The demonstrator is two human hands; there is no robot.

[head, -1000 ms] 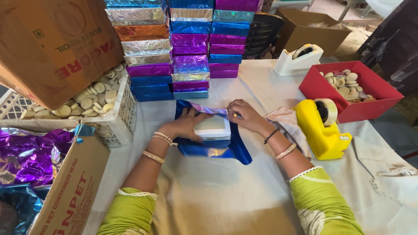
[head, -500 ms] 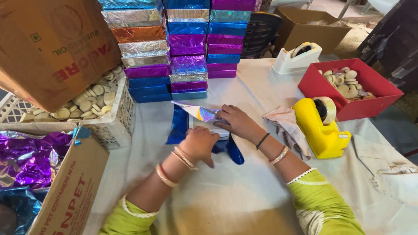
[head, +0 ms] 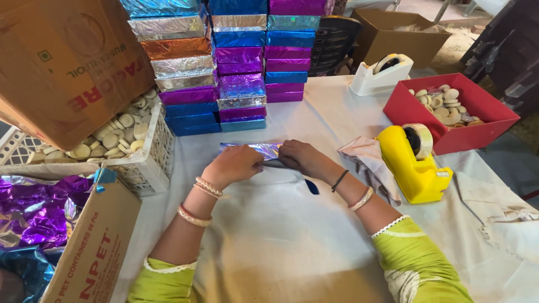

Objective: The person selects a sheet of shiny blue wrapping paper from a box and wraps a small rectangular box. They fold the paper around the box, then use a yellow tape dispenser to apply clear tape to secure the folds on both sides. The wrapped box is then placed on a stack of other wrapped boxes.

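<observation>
A small box half wrapped in shiny blue foil (head: 251, 150) lies on the white table cloth (head: 281, 235) in front of me. My left hand (head: 234, 165) presses down on its left side, fingers curled over the foil. My right hand (head: 300, 157) presses on its right side, holding the foil folded over the box. The box itself is mostly hidden beneath both hands. A corner of blue foil (head: 312, 187) sticks out under my right wrist.
Stacks of foil-wrapped boxes (head: 241, 67) stand behind. A yellow tape dispenser (head: 414, 160) and crumpled cloth (head: 370, 163) lie right, with a red tray of round pieces (head: 449, 109) and a white tape dispenser (head: 382, 76). At left, a white basket (head: 140, 163) and a foil-filled carton (head: 62, 235).
The open blue foil sheet has been folded up over the white box. Both hands moved inward and now press the closed foil flat on top.
</observation>
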